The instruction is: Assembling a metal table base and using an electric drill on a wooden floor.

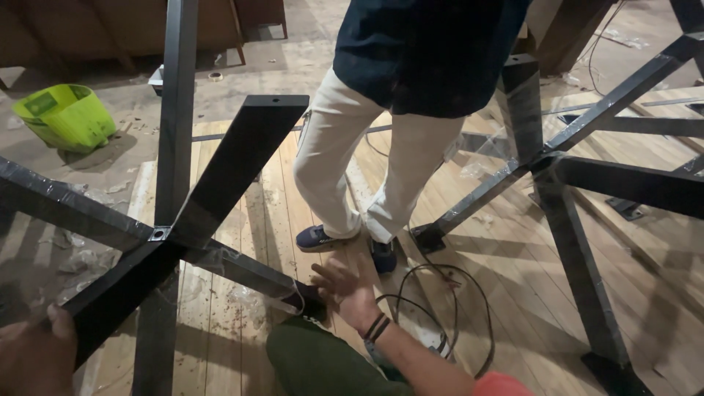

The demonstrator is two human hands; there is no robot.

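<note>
The wooden slab (242, 220) under everything is my landmark; on it stands the nearer black steel frame (220, 169), its crossed beams wrapped in clear film. My left hand (33, 352) closes around the frame's lower beam at the near edge of the slab, fingers curled over the top. My right hand (345, 290) spreads open and presses on the foot of the frame (304, 299) where it meets the slab; it grips nothing. To do this well, I judge I should hold the beam steady and keep the foot flat against the wood. A second black frame (579, 176) stands farther right on the slab. A person in pale trousers (367, 169) stands mid-slab, shoes close to my fingers. A black cable (440, 308) loops beside my wrist. A green bucket (66, 114) sits off the slab, far left.
</note>
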